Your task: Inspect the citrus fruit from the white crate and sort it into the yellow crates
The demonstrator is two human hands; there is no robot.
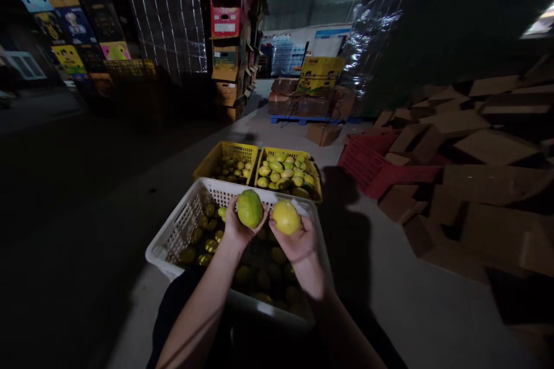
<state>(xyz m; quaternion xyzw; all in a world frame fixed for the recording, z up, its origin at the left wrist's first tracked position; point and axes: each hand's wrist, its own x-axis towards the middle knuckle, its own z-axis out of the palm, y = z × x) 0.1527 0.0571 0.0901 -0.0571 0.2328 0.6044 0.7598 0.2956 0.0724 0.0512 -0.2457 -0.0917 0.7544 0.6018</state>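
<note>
My left hand (pixel 235 229) is closed round a green lemon (pixel 250 209), held up over the white crate. In my right hand (pixel 302 242) rests a yellow lemon (pixel 286 217), the fingers curled beneath and beside it. The two fruits are side by side, a small gap apart. Below them the white plastic crate (pixel 173 225) holds many more lemons (pixel 211 245), much of them in shadow. Beyond its far rim stand two yellow crates; the right crate (pixel 320 191) is heaped with yellow-green lemons (pixel 277 167), while the left crate (pixel 203 164) holds fewer, lower down.
A red crate (pixel 367 167) lies among piled flattened cardboard boxes (pixel 489 184) on the right. Farther back, a blue pallet (pixel 303 120) carries boxes and a yellow carton (pixel 320 74). Tall stacked cartons (pixel 227 17) stand at the back. Concrete floor (pixel 389 300) surrounds the crates.
</note>
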